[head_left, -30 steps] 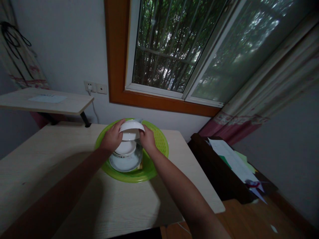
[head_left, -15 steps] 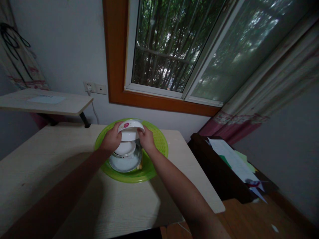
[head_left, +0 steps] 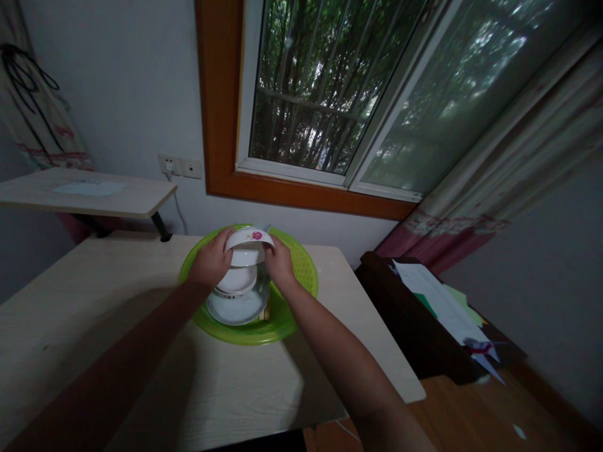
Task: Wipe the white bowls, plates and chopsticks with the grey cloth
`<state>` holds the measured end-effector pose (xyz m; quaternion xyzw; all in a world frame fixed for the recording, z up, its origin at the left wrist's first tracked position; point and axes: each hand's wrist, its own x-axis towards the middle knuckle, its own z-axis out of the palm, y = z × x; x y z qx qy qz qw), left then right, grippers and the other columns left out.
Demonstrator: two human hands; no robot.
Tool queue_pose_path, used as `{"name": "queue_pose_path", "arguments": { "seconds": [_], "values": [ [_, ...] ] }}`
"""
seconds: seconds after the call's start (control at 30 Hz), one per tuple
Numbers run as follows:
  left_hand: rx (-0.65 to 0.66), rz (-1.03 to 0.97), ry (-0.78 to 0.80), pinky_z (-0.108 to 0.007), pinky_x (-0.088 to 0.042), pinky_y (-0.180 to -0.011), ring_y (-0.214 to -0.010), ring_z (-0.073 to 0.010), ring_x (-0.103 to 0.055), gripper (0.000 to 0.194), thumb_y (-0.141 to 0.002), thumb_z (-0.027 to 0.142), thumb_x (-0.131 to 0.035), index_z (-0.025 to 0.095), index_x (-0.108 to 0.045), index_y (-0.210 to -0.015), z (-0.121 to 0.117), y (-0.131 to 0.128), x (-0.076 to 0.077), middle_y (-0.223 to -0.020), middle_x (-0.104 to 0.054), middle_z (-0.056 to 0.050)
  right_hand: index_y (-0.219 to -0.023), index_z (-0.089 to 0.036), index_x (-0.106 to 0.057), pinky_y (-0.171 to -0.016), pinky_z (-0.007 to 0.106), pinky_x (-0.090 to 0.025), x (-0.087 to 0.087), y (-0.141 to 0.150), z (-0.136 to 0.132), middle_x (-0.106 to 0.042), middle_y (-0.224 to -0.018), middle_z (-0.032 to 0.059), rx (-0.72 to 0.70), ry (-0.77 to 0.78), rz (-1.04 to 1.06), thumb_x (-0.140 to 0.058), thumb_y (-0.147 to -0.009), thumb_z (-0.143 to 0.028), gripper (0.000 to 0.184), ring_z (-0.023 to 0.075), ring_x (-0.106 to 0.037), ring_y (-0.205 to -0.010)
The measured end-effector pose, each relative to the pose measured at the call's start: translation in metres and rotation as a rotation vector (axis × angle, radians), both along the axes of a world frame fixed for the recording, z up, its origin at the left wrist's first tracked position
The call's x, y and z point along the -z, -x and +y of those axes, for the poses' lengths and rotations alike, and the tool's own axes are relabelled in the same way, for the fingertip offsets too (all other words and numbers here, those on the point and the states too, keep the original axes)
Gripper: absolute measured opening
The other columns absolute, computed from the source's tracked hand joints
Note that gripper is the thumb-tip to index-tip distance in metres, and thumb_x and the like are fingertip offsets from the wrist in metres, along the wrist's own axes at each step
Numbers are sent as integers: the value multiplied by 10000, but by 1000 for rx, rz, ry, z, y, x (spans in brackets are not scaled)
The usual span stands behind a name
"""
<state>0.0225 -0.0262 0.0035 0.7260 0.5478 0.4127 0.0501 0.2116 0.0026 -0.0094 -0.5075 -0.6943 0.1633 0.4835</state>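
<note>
Between my two hands a white bowl (head_left: 249,237) with a pink flower on its outside is held tilted over a green plastic basin (head_left: 307,276). My left hand (head_left: 211,258) grips its left rim, and my right hand (head_left: 279,258) grips its right rim, thumb toward the inside. Another white bowl (head_left: 236,280) sits below on a pale plate (head_left: 235,311) in the basin. Beside the plate lies something yellowish and striped (head_left: 264,312), partly hidden, whose kind I cannot make out.
The basin stands on a light wooden table (head_left: 235,389). A small raised shelf (head_left: 108,204) with a paper on it is at the left. Behind are a wall socket (head_left: 170,164) and a window (head_left: 320,94). Papers (head_left: 443,301) lie on dark furniture at the right.
The bowl has been turned in my hands: its pink flower was out of sight, then appeared at the left, and now shows right of the middle. The basin and other dishes stay put.
</note>
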Motion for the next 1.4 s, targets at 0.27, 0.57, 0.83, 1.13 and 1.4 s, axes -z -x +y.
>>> {"name": "queue_pose_path", "arguments": {
  "seconds": [0.27, 0.57, 0.83, 1.13, 1.4],
  "values": [
    [-56, -39, 135, -423, -523, -941, -1058, -300, -691, 457, -943, 310, -408, 162, -520, -1362, 4, -2, 4, -1121, -729, -139, -1105, -185, -715, -924, 299, -514, 11, 1, 9, -759, -1084, 58, 4, 110, 113, -529, -900, -177, 276, 204, -693, -1007],
    [-85, 95, 123, -405, -514, -953, -1019, -288, -696, 522, -862, 154, -434, 193, -521, -1375, 0, 0, 2, -1116, -727, -119, -1295, -185, -619, -1041, 344, -457, -4, -1, -7, -679, -1262, 100, 0, -71, -141, -466, -885, -90, 448, 229, -628, -1149],
    [-69, 121, 56, -414, -501, -990, -1065, -290, -685, 597, -837, 131, -453, 198, -479, -1430, -1, 0, 4, -1208, -704, -122, -1358, -224, -579, -1072, 369, -437, -10, 1, -13, -653, -1305, 89, 10, -108, -176, -461, -895, -97, 494, 237, -611, -1178],
    [-4, -27, 74, -437, -488, -1028, -1130, -294, -669, 517, -939, 300, -433, 168, -483, -1436, 4, -3, 7, -1260, -689, -140, -1118, -167, -704, -907, 312, -504, 2, 0, 3, -744, -1070, 89, 64, 54, 78, -493, -924, -148, 288, 219, -679, -979],
    [-33, -39, 101, -421, -483, -1043, -1177, -285, -646, 532, -912, 207, -414, 177, -479, -1439, 2, -2, 6, -1264, -686, -126, -1175, -154, -683, -932, 321, -503, -1, 3, -2, -739, -1098, 103, 55, 12, -38, -499, -921, -132, 314, 224, -679, -1002]
  ]
}}
